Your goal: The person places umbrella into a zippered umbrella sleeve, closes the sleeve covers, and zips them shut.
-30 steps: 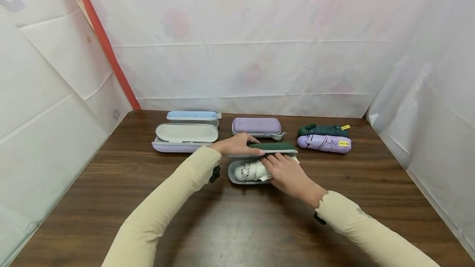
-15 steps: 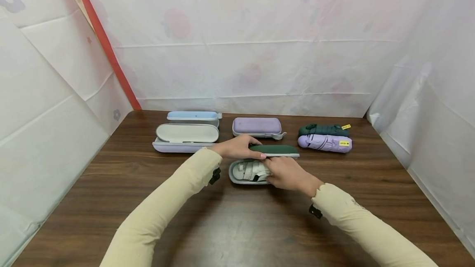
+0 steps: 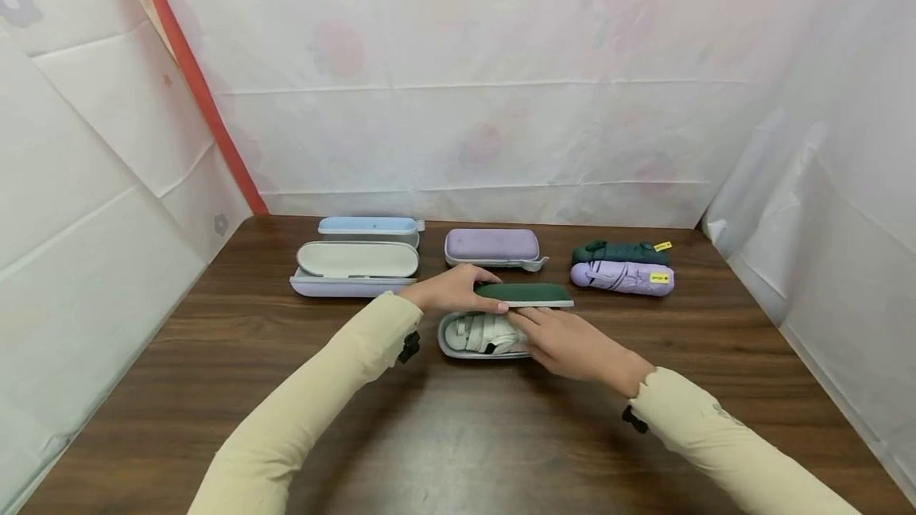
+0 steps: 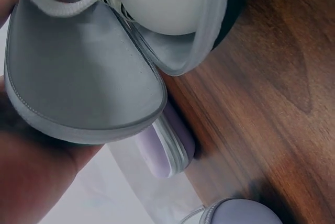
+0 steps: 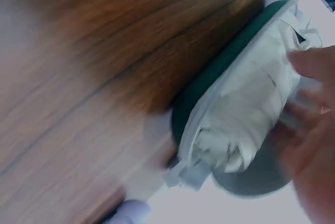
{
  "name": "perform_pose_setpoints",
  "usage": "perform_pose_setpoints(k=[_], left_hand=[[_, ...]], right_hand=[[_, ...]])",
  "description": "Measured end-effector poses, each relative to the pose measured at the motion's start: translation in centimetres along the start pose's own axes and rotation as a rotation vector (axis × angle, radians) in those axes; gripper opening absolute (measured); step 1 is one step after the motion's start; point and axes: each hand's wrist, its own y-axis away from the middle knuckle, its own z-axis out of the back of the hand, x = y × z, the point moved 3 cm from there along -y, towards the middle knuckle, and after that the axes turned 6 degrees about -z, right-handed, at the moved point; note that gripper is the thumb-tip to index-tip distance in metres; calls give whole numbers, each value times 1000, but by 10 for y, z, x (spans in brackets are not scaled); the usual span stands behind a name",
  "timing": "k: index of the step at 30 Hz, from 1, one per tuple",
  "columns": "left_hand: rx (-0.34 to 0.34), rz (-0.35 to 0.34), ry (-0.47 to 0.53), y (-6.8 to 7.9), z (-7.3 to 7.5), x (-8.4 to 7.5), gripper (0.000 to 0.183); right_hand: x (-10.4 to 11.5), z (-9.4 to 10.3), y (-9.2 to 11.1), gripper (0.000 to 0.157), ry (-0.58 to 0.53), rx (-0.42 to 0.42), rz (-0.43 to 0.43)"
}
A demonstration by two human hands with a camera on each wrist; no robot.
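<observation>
The fingers of our left hand [image 3: 451, 290] pinch the dark-green, grey-lined lid [image 3: 529, 292]; those of our right hand [image 3: 571, 342], nearly straight, lie over the folded off-white umbrella [image 3: 490, 333] in the case [image 3: 465, 355] on the surface [image 3: 444, 443]. Our forearms [image 3: 304, 408] slant inward.

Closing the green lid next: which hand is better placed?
Probably the left hand: it grips the raised green lid. The right hand is at the white umbrella under the lid, so it would likely have to clear out first.
</observation>
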Motion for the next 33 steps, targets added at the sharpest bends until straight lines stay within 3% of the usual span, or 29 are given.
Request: perform_pose_setpoints(k=[2, 4, 7, 9, 13, 18, 33], left_hand=[[-3, -3, 3, 1, 0, 0, 61], [-1, -4, 17, 3, 0, 0, 61], [0, -5, 22, 3, -1, 1, 62], [-5, -5, -2, 4, -2, 0, 63], [-26, -26, -110, 3, -6, -3, 62], [-42, -33, -236, 4, -12, -7, 63], [-116, -109, -471, 8, -27, -18, 66]], right_hand=[[-1, 8, 5, 44, -2, -126, 109], [-4, 17, 8, 40, -37, -244, 162], [-19, 25, 7, 34, -99, -305, 91], [-30, 25, 6, 35, -168, -256, -14], [-49, 19, 9, 40, -364, -75, -177], [-56, 11, 10, 42, -564, 22, -189], [-50, 5, 16, 45, -495, 13, -203]])
